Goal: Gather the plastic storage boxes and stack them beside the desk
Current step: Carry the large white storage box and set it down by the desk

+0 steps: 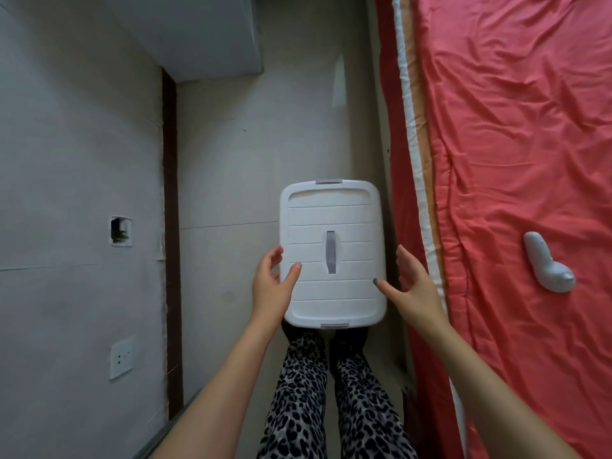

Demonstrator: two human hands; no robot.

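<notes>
A white plastic storage box with a ribbed lid, a grey handle in the middle and grey clips at both short ends sits low in front of me, covering my feet. My left hand is at its left edge, thumb resting on the lid, fingers curled and apart beside the rim. My right hand is at the right edge, thumb tip touching the lid, the fingers spread between box and bed. Neither hand closes around the box. No other box is in view.
A bed with a coral-red sheet runs along the right, close to the box, with a white handheld device lying on it. A grey wall on the left has a socket and an open hole. A narrow strip of pale floor leads to grey furniture.
</notes>
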